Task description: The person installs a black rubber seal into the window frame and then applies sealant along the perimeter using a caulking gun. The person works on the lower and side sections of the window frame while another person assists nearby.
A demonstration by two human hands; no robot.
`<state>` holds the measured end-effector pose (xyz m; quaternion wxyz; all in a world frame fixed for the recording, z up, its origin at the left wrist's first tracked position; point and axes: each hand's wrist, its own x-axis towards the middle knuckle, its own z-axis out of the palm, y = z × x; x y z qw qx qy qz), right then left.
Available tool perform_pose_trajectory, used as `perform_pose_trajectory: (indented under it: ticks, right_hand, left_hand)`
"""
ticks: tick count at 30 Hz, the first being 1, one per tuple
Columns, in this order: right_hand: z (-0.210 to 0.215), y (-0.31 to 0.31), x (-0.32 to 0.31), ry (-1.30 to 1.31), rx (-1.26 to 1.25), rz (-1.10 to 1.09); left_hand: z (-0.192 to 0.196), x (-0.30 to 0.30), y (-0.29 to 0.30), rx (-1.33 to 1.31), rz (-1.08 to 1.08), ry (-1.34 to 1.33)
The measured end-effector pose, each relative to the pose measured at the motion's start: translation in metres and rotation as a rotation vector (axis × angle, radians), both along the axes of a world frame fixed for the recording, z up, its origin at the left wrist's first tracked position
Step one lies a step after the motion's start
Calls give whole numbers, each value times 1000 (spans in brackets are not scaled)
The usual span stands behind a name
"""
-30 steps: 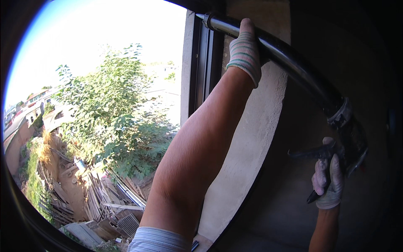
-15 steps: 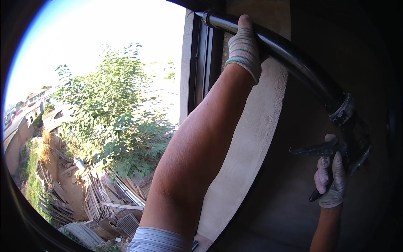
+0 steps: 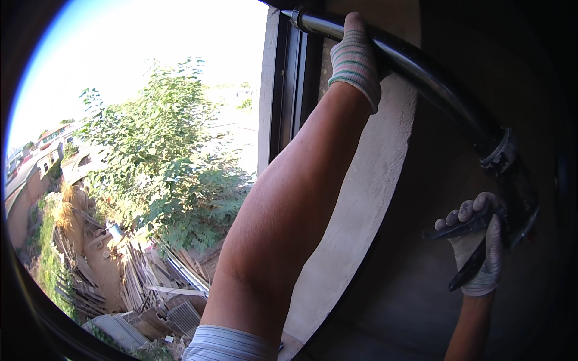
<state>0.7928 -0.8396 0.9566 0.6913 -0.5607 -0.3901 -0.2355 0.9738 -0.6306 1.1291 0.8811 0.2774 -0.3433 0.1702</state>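
A long black caulking gun [image 3: 433, 84] slants across the upper right, its barrel bowed by the lens. Its pale nozzle tip [image 3: 285, 12] meets the top of the dark window frame [image 3: 290, 90]. My left hand [image 3: 356, 60], in a striped knit glove, grips the barrel near the nozzle end, thumb along its top; its other fingers are hidden behind. At the rear end, my gloved right hand [image 3: 481, 265] has its fingers curled over the black trigger lever [image 3: 460, 230], with the handle [image 3: 469, 268] against the palm.
Beside the window runs a rough grey plaster reveal [image 3: 355, 222], with a dark wall [image 3: 385, 295] to its right. Through the opening, a leafy tree [image 3: 174, 144] stands far below, above stacked planks [image 3: 141, 277] and corrugated sheets [image 3: 120, 328].
The fingers of my right hand have moved up over the trigger lever, which sits slightly lower. My left hand and the barrel have shifted slightly up and right.
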Motion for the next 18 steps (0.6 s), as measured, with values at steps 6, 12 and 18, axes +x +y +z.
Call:
perform_pose_trajectory:
  ticks: [6,12,18]
  right_hand:
    - [0,-3,0,-7,-8,9]
    - [-4,-2,0,-16,-38,-23]
    - [-10,-5,2,-2,-9,7]
  left_hand:
    - [-2,-14,0,-14,-68,44]
    - [1,-7,0,-103,-180,15]
    - [-7,-1,-1,-112,-186,5]
